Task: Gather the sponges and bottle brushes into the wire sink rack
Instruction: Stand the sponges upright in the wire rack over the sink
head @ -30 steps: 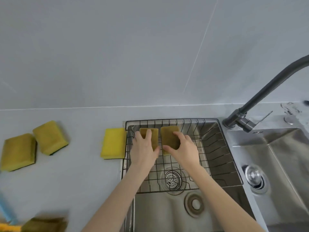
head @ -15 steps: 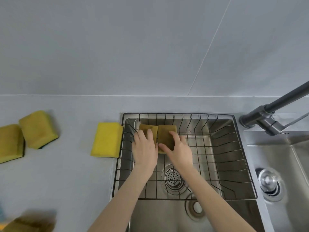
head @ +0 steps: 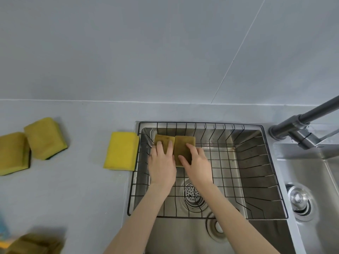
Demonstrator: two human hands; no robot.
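A black wire sink rack (head: 256,173) sits in the steel sink. Two dull olive sponges lie side by side at its far left corner. My left hand (head: 162,165) rests flat on the left sponge (head: 163,140), my right hand (head: 197,163) on the right sponge (head: 184,143), fingers spread over each. A bright yellow sponge (head: 121,150) lies on the counter against the rack's left rim. Two more yellow-green sponges (head: 45,138) (head: 12,153) lie at the far left. Another sponge (head: 34,243) shows blurred at the bottom left corner.
A dark faucet (head: 300,123) reaches in from the right above a second basin (head: 311,173) with a drain plug (head: 300,200). The sink drain (head: 191,194) lies under the rack. A blue object (head: 3,228) peeks in at the left edge. Grey wall behind.
The view has shifted, so the sink sits lower and more to the right in frame. Both hands stay on the two sponges, which have been pressed closer together in the rack's corner.
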